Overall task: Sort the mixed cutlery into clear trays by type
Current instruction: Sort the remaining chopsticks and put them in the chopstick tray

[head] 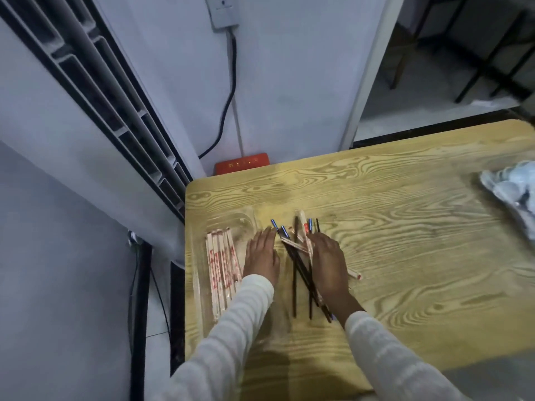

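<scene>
A clear tray (202,227) lies at the left edge of the wooden table (405,227) and holds several paper-wrapped chopsticks (221,264). A loose pile of black chopsticks (298,270) with blue bands, mixed with a few wrapped ones, lies to its right. My left hand (262,254) rests flat on the table between the tray and the pile, fingers straight. On the right side of the pile lies my right hand (328,263), palm down, covering some sticks. A wrapped chopstick end (354,274) pokes out to the right of it.
A heap of clear plastic items (512,189) sits at the table's right edge. A red device (241,163) stands behind the table's far edge against the wall, with a black cable above. A tall white appliance stands to the left.
</scene>
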